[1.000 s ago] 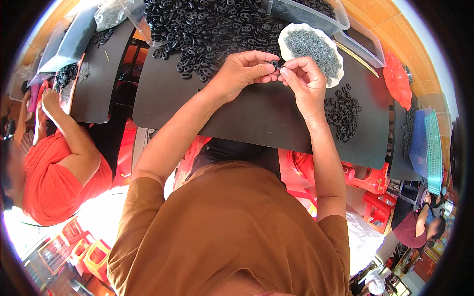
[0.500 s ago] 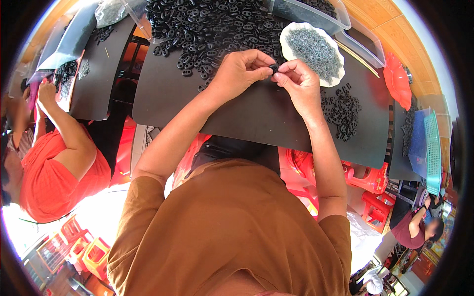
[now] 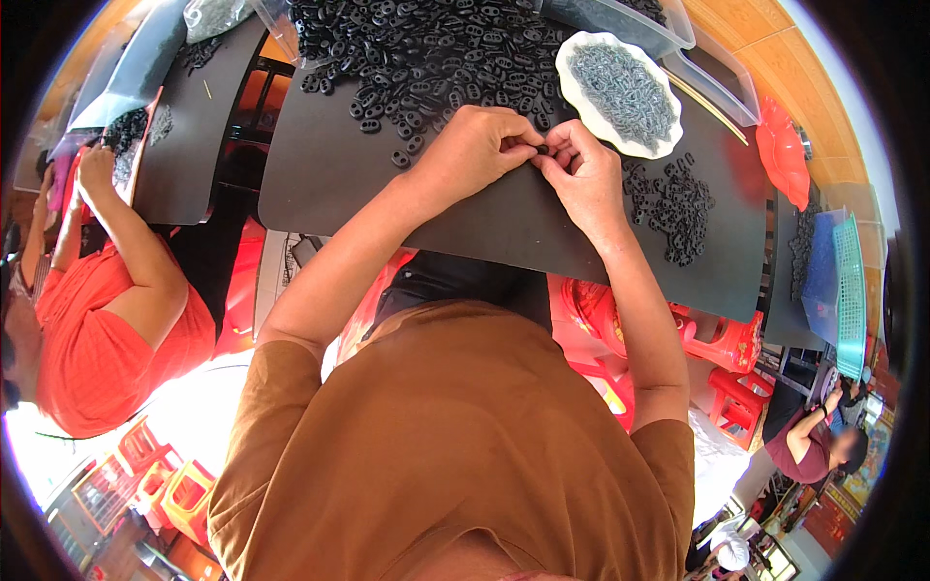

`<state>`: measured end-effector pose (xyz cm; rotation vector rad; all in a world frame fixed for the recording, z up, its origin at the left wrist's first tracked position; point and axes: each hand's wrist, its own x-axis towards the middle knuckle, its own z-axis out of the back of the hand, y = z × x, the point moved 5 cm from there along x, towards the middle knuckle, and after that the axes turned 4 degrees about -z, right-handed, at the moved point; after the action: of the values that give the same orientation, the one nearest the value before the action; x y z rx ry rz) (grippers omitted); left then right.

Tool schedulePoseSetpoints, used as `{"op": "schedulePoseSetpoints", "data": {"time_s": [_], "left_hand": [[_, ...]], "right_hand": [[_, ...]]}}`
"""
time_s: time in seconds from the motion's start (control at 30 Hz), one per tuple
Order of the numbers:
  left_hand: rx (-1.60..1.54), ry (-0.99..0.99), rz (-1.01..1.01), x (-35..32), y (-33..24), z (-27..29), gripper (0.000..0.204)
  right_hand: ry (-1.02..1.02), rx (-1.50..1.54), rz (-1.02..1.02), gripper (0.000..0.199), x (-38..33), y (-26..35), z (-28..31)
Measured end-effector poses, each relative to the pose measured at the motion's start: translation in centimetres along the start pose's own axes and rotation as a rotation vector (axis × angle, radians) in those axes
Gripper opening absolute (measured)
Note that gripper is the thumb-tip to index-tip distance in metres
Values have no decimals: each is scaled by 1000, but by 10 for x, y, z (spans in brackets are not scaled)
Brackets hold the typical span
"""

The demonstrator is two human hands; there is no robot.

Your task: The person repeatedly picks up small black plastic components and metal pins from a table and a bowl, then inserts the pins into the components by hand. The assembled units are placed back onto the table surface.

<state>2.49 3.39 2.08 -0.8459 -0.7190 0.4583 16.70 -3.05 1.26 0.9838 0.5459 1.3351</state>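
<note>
Both my hands meet over the dark table (image 3: 334, 174), fingertips pinched together. Between them is a small black oval plastic piece (image 3: 542, 150), mostly covered by fingers. My left hand (image 3: 484, 143) grips it from the left, and my right hand (image 3: 584, 174) from the right. Beyond the hands spreads a big heap of black oval pieces with two holes (image 3: 426, 58). A white scalloped dish (image 3: 568, 89) of small clear-grey bits stands just past my right hand. To the right of that hand lies a smaller pile of black pieces (image 3: 678, 208).
Clear plastic bins (image 3: 668, 39) line the far edge, with thin sticks (image 3: 712, 108) and a red scalloped dish (image 3: 781, 153) to the right. At left, a co-worker in red (image 3: 126, 320) works at another table (image 3: 184, 145). Red stools (image 3: 741, 397) stand below the table.
My hands have drawn closer together around the small piece, covering more of it, and sit slightly lower. The view has shifted a little.
</note>
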Motion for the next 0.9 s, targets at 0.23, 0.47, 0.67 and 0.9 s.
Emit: {"op": "schedulePoseSetpoints", "data": {"time_s": [0.23,0.47,0.67,0.9], "left_hand": [[-47,-2,33,0,9,2,14],[-31,3,69,1,10,4,14],[-36,10,97,1,12,4,14],[-5,19,110,1,11,4,15]], "right_hand": [[-11,27,38,21,0,-1,0],[-3,-7,49,20,1,1,0],[-5,18,11,21,1,-1,0],[-7,0,53,19,2,1,0]]}}
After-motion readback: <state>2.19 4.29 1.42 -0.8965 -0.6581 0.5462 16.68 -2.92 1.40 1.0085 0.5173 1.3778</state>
